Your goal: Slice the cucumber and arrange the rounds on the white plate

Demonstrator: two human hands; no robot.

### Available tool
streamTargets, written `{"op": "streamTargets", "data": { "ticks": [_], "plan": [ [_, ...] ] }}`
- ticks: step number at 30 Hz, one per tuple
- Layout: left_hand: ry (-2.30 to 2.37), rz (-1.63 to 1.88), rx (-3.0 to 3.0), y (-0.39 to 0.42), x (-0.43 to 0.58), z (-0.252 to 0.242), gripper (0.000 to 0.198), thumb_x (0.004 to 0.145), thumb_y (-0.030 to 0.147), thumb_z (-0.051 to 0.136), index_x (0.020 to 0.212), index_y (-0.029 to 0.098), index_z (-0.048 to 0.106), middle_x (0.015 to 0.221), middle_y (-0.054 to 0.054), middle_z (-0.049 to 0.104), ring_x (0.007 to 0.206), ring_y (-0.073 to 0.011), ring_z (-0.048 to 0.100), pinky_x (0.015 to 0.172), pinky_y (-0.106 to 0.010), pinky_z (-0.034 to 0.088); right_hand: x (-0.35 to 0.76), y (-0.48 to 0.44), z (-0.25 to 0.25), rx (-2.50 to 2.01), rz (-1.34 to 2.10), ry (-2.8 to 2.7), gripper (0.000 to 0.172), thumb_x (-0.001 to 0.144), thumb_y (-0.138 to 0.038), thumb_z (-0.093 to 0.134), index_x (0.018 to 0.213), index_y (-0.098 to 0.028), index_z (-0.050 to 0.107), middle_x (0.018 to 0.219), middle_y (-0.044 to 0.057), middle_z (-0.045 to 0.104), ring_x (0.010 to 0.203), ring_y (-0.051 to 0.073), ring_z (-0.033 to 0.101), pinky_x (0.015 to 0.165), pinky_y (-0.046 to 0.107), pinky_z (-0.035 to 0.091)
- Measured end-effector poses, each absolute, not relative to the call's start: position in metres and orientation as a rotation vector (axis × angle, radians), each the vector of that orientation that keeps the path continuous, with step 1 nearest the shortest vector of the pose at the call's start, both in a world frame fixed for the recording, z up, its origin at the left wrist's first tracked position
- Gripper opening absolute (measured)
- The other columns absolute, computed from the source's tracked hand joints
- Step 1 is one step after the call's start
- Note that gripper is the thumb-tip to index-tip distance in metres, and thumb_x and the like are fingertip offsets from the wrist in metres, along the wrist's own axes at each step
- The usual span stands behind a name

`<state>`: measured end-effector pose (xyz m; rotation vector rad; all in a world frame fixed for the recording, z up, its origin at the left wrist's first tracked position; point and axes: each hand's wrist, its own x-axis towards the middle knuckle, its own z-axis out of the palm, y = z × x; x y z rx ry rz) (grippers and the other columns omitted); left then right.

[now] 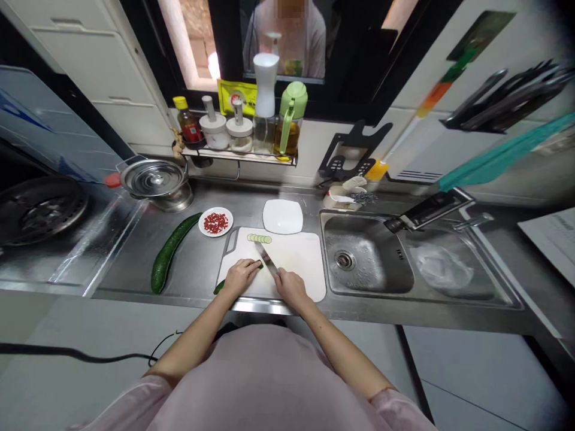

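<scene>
A white cutting board (300,263) with a grey handle edge lies on the steel counter. My right hand (291,288) is wrapped round the handle of a knife (268,258), whose blade points up and left over the board. My left hand (241,276) holds down a green cucumber (219,287); its ends show on either side of the fingers, the right one close to the blade. Near the board's top edge lies a row of several pale green slices (259,238), just beyond the knife tip.
Left of the board are a whole cucumber (173,251) and a plate of chopped red pieces (216,222). A white plate (283,216) sits behind it. The sink (368,281) is right, a lidded pot (157,182) back left, and a condiment shelf (242,155) behind.
</scene>
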<state>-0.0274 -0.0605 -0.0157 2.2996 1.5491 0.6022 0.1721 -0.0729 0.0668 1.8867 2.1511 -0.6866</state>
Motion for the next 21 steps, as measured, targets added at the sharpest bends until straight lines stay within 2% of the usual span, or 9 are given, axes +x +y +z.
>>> {"op": "streamTargets", "data": {
  "ticks": [7, 21],
  "plan": [
    [1.519, 0.715, 2.438, -0.0597, -0.0275, -0.0218, 0.029, 0.095, 0.033, 0.048, 0.114, 0.025, 0.069, 0.101, -0.005, 0.068, 0.092, -0.016, 0.059, 0.083, -0.028, 0.049, 0.1694, -0.0729, 0.0652, 1.873, -0.691, 2.169, 0.033, 0.099, -0.031, 0.031, 0.109, -0.017, 0.059, 0.099, 0.013, 0.071, 0.092, 0.023, 0.066, 0.074, 0.029, 0.04],
    [1.517, 0.686, 2.442, -0.0587, -0.0283, -0.0231, 0.029, 0.095, 0.032, 0.048, 0.115, 0.025, 0.068, 0.101, -0.005, 0.067, 0.092, -0.0161, 0.058, 0.082, -0.028, 0.049, 0.1639, -0.0732, 0.0685, 1.86, -0.752, 2.149, 0.032, 0.098, -0.03, 0.033, 0.11, -0.015, 0.059, 0.1, 0.014, 0.07, 0.094, 0.024, 0.066, 0.074, 0.029, 0.041]
  ]
}}
